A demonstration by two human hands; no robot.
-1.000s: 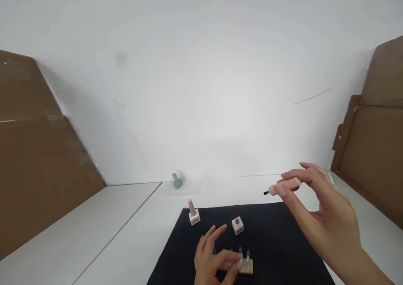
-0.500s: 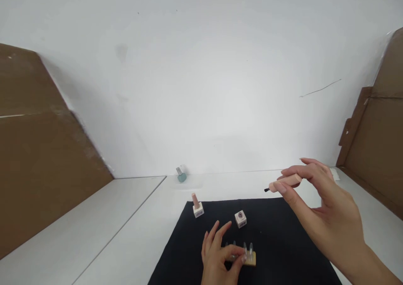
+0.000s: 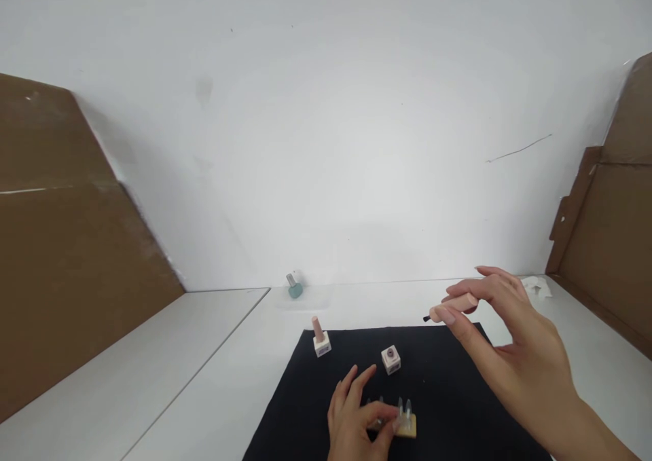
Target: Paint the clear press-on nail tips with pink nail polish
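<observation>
My right hand (image 3: 514, 345) is raised over the right side of the black cloth (image 3: 453, 393). It pinches a pink nail polish brush cap (image 3: 461, 303) between thumb and fingers, the dark bristles pointing left. Low on the cloth, my left hand (image 3: 359, 417) has its thumb and index finger closed on a clear false nail tip at a small yellowish stand (image 3: 407, 434). Other clear nail tips (image 3: 408, 410) stand upright there, partly hidden by my fingers. Just beyond sits an uncapped white nail polish bottle (image 3: 391, 360), its dark neck facing up.
A capped white polish bottle with a pink cap (image 3: 322, 339) stands at the cloth's back left. Behind it, a teal polish bottle (image 3: 295, 288) rests on a clear tray (image 3: 305, 303). Crumpled white paper (image 3: 537, 286) lies at the back right. Cardboard panels (image 3: 71, 244) flank the white table.
My right hand, with the brush cap, has shifted slightly left and down. My left hand stays at the stand with its pinch kept. The view has tilted a little.
</observation>
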